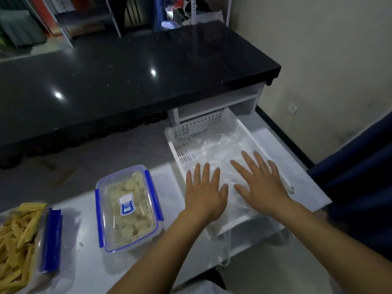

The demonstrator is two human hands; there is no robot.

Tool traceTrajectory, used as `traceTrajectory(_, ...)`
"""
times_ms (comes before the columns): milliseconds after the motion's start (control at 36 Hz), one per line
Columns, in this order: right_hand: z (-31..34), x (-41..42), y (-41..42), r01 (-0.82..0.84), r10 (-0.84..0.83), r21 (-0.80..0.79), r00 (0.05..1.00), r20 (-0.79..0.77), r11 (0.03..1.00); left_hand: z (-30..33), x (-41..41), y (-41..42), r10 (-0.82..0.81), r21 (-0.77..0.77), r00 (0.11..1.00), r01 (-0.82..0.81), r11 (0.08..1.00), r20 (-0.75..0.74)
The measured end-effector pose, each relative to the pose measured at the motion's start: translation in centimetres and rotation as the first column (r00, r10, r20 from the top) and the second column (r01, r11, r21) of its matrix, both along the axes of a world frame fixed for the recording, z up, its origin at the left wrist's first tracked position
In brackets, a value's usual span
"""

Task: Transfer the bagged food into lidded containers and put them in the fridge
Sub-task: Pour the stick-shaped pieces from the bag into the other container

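Both my hands lie flat, fingers spread, on clear plastic bags (214, 149) inside a white perforated basket (191, 132) at the right of the white table. My left hand (204, 192) is at the basket's near left, my right hand (259, 183) beside it to the right. A clear container with a blue-clipped lid (127, 209), filled with pale food pieces, stands closed to the left of the basket. At the far left an open container (19, 236) holds yellow strips of food, with a blue clip (52, 238) along its right side.
A black glossy counter (127, 73) runs across behind the table, with a white shelf unit (218, 105) under its right end. A dark blue fabric (360, 177) hangs at the right. Shelving and clutter stand at the back.
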State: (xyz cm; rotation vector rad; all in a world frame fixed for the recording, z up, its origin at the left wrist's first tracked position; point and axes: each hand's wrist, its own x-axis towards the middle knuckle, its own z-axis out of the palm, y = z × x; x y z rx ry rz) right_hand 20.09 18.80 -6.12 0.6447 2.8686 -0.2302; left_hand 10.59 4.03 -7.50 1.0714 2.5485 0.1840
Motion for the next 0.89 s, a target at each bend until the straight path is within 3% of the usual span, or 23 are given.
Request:
traceTrajectory(222,-3.1,-0.7,3.5,-0.095,0.118,-0.12,0.972,0.204,0.988,-1.6,-0.3,2.1,-0.051,-0.281,0.999,0.047,0.959,-0.007)
traceTrajectory(389,-3.7,-1.1,4.9,-0.121,0.166,-0.249,0.972,0.169,0.961,-1.7,0.2,3.0,-0.03,-0.333,0.999,0.018,0.943,-0.032)
traceTrajectory(500,-3.4,-0.7,5.4,-0.125,0.17,-0.319,0.978,0.118,0.939,-1.1,0.6,2.8,-0.001,-0.243,0.998,-0.013,0.97,-0.059)
traceTrajectory(639,-3.1,-0.2,5.9,-0.198,0.193,-0.417,0.98,-0.054,0.887,0.3,2.8,0.9,0.259,-0.017,0.966,-0.259,0.966,0.017)
traceTrajectory(806,1.3,-0.2,4.4,-0.339,0.274,-0.452,0.94,-0.204,0.825,3.2,7.9,-4.2,0.602,0.155,0.794,-0.607,0.78,0.08)
traceTrajectory(889,4.2,-0.3,1.5,-0.441,0.365,-0.509,0.897,-0.248,0.739,4.2,10.8,-8.0,0.704,0.194,0.705,-0.704,0.683,0.082)
